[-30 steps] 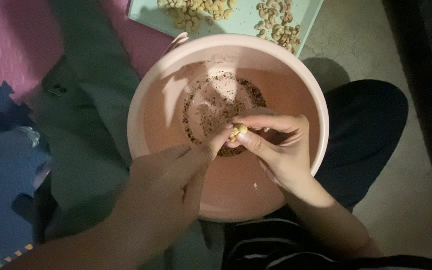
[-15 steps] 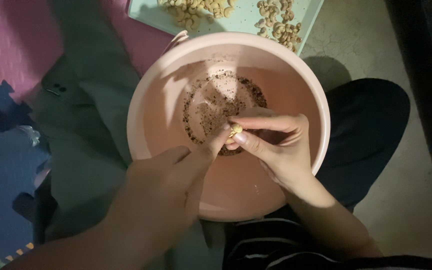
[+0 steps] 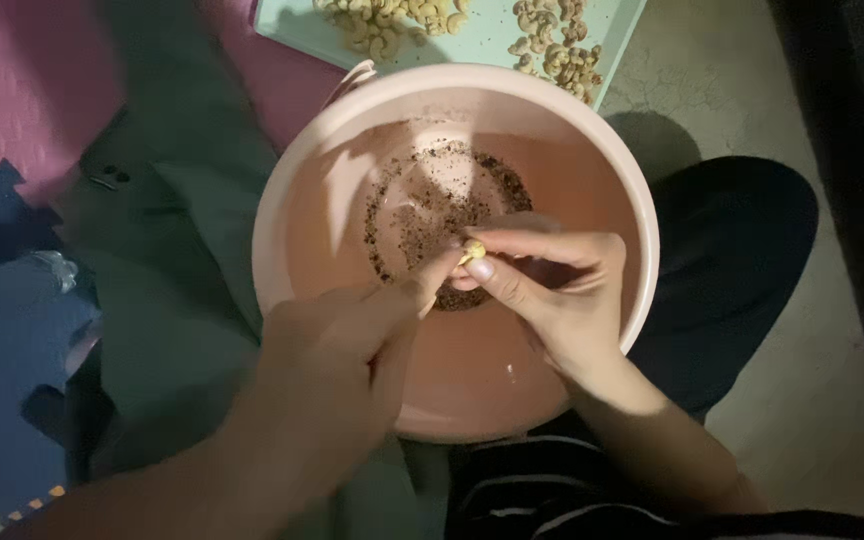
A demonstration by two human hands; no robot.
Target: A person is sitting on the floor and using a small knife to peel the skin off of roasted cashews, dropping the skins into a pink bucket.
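Item: nut (image 3: 472,251), small, pale yellow; held over the middle of the pink bowl (image 3: 302,190), above a ring of dark skin flakes (image 3: 422,190) on the bowl floor.
Right hand (image 3: 552,300): thumb and forefinger pinching the nut, other fingers curled under.
Left hand (image 3: 342,350): fingertips pressed against the nut from the other side, as if picking at its skin; exact finger contact blurred, cannot tell more.
Bowl: rests between the knees, on a green cloth (image 3: 182,250) and dark trouser leg (image 3: 732,250).
Beyond: pale green tray (image 3: 472,45) with heaps of peeled nuts (image 3: 552,50), just past the bowl's far rim.
Risks, judged: grip is on a tiny, smooth piece, so a slip would drop it into the flakes; too hard a pinch could split it; the bowl, propped on laps rather than flat ground, could tip if a knee shifts, scattering flakes towards the tray.
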